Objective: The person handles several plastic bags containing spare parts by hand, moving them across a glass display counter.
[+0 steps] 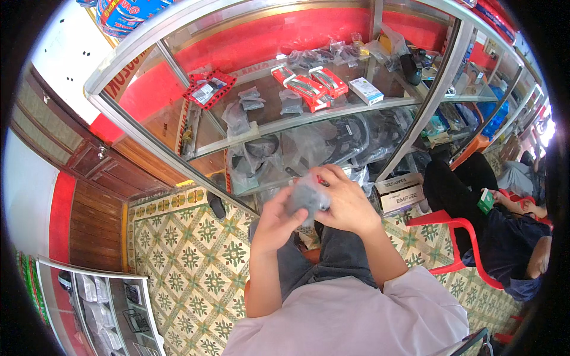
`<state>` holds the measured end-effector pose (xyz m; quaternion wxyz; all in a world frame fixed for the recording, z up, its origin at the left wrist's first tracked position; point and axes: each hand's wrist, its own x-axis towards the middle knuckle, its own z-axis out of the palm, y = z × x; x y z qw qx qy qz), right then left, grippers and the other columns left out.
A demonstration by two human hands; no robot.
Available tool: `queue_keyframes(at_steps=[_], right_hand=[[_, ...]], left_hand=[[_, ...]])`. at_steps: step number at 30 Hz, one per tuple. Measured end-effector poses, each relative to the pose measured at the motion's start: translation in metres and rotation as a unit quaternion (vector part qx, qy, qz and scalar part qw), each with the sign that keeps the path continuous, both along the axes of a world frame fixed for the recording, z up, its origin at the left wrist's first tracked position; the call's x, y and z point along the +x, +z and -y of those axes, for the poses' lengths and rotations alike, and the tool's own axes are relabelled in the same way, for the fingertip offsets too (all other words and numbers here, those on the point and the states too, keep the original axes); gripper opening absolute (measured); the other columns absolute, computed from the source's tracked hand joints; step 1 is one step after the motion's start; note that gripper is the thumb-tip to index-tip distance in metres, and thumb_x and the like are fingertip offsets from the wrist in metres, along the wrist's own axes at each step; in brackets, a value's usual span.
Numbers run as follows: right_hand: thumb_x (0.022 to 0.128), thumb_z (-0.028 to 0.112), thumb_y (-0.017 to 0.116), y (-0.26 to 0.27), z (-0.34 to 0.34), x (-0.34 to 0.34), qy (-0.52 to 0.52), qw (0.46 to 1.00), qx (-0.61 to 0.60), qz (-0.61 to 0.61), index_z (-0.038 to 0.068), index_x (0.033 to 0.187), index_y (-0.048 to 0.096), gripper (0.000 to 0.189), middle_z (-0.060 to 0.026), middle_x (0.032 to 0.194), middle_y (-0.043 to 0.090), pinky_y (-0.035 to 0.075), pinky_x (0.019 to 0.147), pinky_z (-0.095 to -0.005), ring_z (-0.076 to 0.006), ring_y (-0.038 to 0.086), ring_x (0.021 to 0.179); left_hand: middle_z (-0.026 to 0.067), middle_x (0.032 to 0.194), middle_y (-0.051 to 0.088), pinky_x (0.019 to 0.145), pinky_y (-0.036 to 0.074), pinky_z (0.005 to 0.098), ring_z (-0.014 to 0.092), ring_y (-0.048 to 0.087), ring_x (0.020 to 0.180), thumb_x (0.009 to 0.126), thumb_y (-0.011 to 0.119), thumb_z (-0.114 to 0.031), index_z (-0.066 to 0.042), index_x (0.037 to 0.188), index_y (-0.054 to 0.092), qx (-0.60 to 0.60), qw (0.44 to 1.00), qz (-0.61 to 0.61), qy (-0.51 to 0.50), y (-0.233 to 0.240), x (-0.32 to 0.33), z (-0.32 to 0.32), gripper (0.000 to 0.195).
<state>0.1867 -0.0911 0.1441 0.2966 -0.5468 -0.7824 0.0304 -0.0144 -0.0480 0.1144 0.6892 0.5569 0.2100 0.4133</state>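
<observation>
Between my two hands, above my lap, is a dark part in a clear plastic bag (307, 198); blur hides what the part is. My left hand (282, 218) grips the bag from the left, thumb on top. My right hand (347, 202) holds it from the right, and a bit of red shows by its fingers. Just beyond my hands stands a glass display case with a metal frame (276, 129). On its upper shelf lie red and white boxes (307, 86), a white and blue box (366, 91), a red-edged packet (209, 89) and small bagged parts (251, 98).
Bagged black parts (352, 133) fill the lower shelf. Cardboard boxes (401, 196) stand on the floor by the case. At right, a person in dark clothes (503, 240) sits on a red plastic chair (467, 231), holding a green box (486, 201). Another cabinet (147, 311) is at lower left.
</observation>
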Motion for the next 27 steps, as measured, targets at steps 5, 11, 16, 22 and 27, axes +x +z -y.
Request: queue_keyframes(at_steps=[5,11,16,22,27], right_hand=[[0.078,0.032,0.073,-0.002,0.001,0.002,-0.040,0.999,0.007,-0.028,0.013,0.120,0.065,0.047,-0.0115,0.130,0.058,0.057,0.085,-0.0486,-0.0369,0.053,0.123],[0.080,0.033,0.072,0.001,0.001,-0.003,-0.033,0.998,0.006,-0.052,0.017,0.122,0.065,0.046,-0.0110,0.125,0.060,0.057,0.081,-0.0481,-0.0374,0.056,0.118],[0.078,0.028,0.074,0.002,0.000,-0.009,-0.033,0.997,0.023,-0.064,0.016,0.124,0.065,0.048,-0.0106,0.122,0.061,0.056,0.084,-0.0465,-0.0364,0.058,0.114],[0.077,0.027,0.075,0.000,0.001,-0.022,-0.061,0.995,0.036,-0.076,0.019,0.127,0.064,0.052,-0.0092,0.118,0.060,0.056,0.085,-0.0461,-0.0360,0.057,0.112],[0.077,0.031,0.074,-0.003,0.001,-0.028,-0.065,0.995,0.042,-0.062,0.024,0.132,0.062,0.057,-0.0083,0.121,0.058,0.058,0.084,-0.0482,-0.0370,0.055,0.115]], left_hand=[[0.0066,0.120,0.066,0.096,0.046,0.0284,0.012,0.059,0.109,0.095,0.068,-0.008,0.004,0.132,0.056,-0.029,0.995,-0.083,0.053,0.012,-0.005,-0.007,0.041],[0.0072,0.112,0.070,0.090,0.049,0.0273,0.011,0.063,0.101,0.095,0.067,-0.006,0.005,0.130,0.058,0.076,0.979,-0.168,0.091,0.010,-0.010,-0.012,0.039],[0.0067,0.105,0.070,0.085,0.050,0.0263,0.011,0.063,0.098,0.092,0.071,-0.005,0.002,0.115,0.063,0.062,0.968,-0.212,0.121,0.026,-0.014,-0.009,0.025],[0.0087,0.098,0.071,0.083,0.050,0.0296,0.015,0.066,0.094,0.084,0.078,-0.008,-0.001,0.105,0.067,0.211,0.907,-0.326,0.165,0.042,-0.014,-0.013,0.025],[0.0129,0.100,0.071,0.085,0.050,0.0345,0.028,0.068,0.095,0.077,0.078,-0.007,-0.004,0.105,0.072,0.317,0.874,-0.327,0.171,0.055,-0.013,-0.019,0.028]])
